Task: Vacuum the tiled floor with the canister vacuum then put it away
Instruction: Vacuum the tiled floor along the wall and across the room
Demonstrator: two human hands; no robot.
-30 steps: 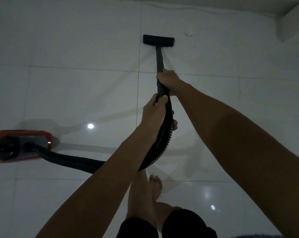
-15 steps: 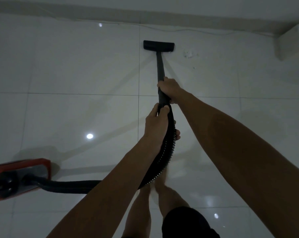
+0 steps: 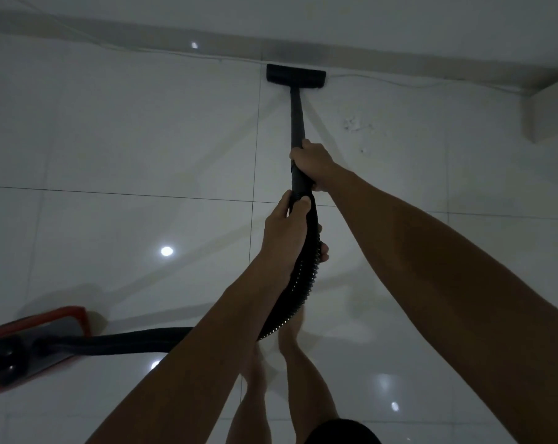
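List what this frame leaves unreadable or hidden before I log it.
Head view only:
- Red canister: cut off by the left edge; its switches are too dark to read.
- Hose: its middle is hidden behind the left forearm.
- Floor head: its underside is unseen, so suction contact cannot be judged.
- Specks on the tile: too small to identify.
- Left hand and right hand: palms hidden against the wand.

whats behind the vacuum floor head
Just past the floor head a thin cable runs along the foot of the wall. Whether the head touches the wall cannot be told, and the floor beneath it is covered.
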